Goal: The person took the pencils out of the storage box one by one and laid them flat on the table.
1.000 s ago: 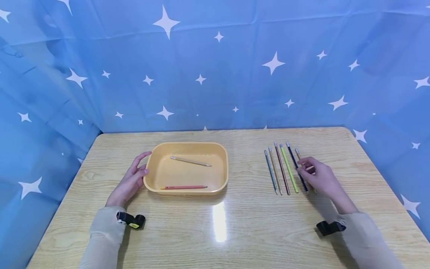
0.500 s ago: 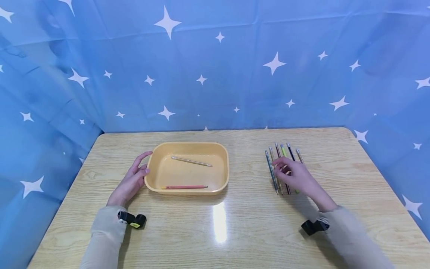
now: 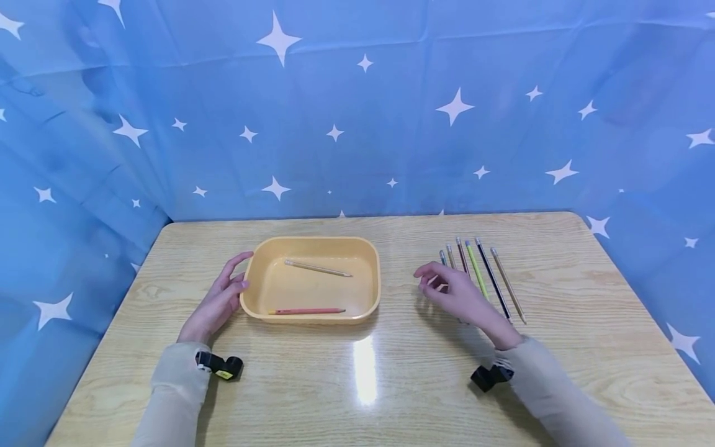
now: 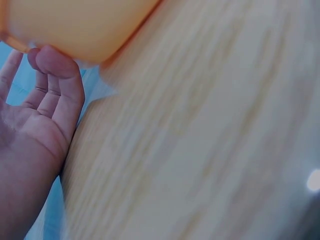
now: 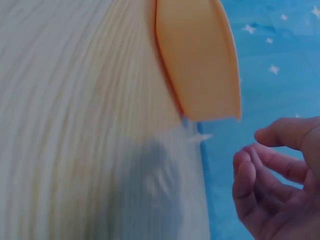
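Observation:
On the left side of the table, a yellow-orange plastic tray [image 3: 313,292] holds a gold pencil [image 3: 318,268] and a red pencil [image 3: 310,311] with a yellow end. My left hand [image 3: 216,304] rests against its left wall, thumb and fingers touching near the rim. Between the tray and a row of pencils, my right hand [image 3: 455,295] hovers with loosely bent fingers. The right wrist view shows a gap between its thumb [image 5: 287,132] and fingers, with nothing held. Partly hidden under that hand are a blue pencil [image 3: 443,256], a gold one and a dark red one [image 3: 462,251].
Right of the hand, a lime green pencil [image 3: 476,267], a dark blue pencil [image 3: 491,276] and another gold pencil [image 3: 507,284] lie side by side, slanted. Bare wood tabletop [image 3: 313,379] lies in front. A blue star-patterned cloth [image 3: 357,124] hangs behind.
My right hand has moved left across the pencil row, from the rightmost gold pencil to beyond the blue one. The left hand, tray and pencils stay where they were.

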The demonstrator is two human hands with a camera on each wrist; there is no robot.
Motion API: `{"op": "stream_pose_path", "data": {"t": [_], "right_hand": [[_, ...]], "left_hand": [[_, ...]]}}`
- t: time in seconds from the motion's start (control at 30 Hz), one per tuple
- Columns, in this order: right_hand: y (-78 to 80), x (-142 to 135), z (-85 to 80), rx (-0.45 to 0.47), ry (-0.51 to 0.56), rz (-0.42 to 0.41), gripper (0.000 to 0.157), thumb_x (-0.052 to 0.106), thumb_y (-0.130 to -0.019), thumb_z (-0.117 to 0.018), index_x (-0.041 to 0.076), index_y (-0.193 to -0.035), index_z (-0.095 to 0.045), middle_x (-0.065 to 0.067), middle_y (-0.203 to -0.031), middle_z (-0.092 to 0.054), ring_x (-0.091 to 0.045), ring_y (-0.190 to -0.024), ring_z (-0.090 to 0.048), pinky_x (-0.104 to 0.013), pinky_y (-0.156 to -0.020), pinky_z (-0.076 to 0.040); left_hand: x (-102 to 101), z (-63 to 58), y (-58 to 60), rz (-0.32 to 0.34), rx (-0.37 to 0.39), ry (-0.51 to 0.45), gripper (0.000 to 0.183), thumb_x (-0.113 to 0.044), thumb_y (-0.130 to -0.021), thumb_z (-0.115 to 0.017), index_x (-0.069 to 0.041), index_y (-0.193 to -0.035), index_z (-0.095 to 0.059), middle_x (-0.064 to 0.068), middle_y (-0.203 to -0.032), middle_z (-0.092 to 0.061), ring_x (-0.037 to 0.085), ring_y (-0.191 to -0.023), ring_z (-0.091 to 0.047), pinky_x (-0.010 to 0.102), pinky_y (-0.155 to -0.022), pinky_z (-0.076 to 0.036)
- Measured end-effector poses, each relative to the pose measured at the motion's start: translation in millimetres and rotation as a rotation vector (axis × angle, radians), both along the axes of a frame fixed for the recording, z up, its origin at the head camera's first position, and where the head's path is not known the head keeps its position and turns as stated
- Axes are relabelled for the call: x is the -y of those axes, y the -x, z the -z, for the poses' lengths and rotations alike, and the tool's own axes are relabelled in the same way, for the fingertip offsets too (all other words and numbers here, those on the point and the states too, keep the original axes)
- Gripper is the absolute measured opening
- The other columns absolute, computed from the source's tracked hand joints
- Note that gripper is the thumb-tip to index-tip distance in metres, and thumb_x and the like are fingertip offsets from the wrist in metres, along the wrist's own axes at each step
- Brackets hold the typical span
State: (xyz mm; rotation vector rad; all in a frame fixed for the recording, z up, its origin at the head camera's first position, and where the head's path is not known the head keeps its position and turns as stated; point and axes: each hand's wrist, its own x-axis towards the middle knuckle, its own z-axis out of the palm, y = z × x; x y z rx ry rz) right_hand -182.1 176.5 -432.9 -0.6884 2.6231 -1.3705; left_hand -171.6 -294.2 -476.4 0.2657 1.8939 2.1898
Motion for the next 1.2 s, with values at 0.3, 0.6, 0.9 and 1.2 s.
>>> {"op": "stream_pose_path", "data": {"t": [0.3, 0.6, 0.9, 1.2], "right_hand": [[2.9, 41.2, -13.9, -0.102, 0.129, -0.074, 0.026, -0.004, -0.086, -0.065, -0.001, -0.112, -0.063, -0.015, -0.103, -0.062, -0.025, -0.089, -0.061, -0.031, -0.069, -0.056], [1.1, 81.6, -23.1, -0.121, 0.115, -0.208, 0.026, -0.002, -0.088, -0.064, -0.002, -0.114, -0.061, -0.014, -0.103, -0.061, -0.023, -0.095, -0.061, -0.031, -0.077, -0.055], [7.3, 116.0, -20.3, -0.019, 0.107, -0.349, 0.021, 0.001, -0.091, -0.061, -0.004, -0.111, -0.061, -0.017, -0.105, -0.062, -0.02, -0.095, -0.061, -0.03, -0.079, -0.054], [13.5, 141.3, -14.1, 0.12, 0.074, -0.438, 0.02, -0.002, -0.089, -0.06, -0.004, -0.108, -0.062, -0.018, -0.104, -0.063, -0.017, -0.093, -0.061, -0.028, -0.079, -0.054]], "left_hand": [[-0.1, -0.8, -1.1, -0.003, 0.007, -0.002, 0.056, -0.005, -0.101, -0.044, -0.02, -0.152, -0.024, 0.018, -0.131, -0.046, 0.019, -0.113, -0.057, 0.03, -0.084, -0.054], [-2.4, 1.8, -4.2, -0.021, 0.01, 0.029, 0.057, -0.007, -0.1, -0.045, -0.02, -0.152, -0.024, 0.022, -0.133, -0.044, 0.019, -0.114, -0.056, 0.03, -0.085, -0.053], [-2.3, 1.8, -3.1, -0.035, 0.014, 0.05, 0.056, -0.008, -0.101, -0.046, -0.021, -0.151, -0.025, 0.017, -0.134, -0.046, 0.018, -0.114, -0.056, 0.031, -0.086, -0.053], [-2.1, 1.1, -4.4, -0.038, 0.012, 0.033, 0.057, -0.007, -0.1, -0.046, -0.02, -0.151, -0.025, 0.021, -0.135, -0.043, 0.018, -0.115, -0.056, 0.03, -0.085, -0.053]]}}
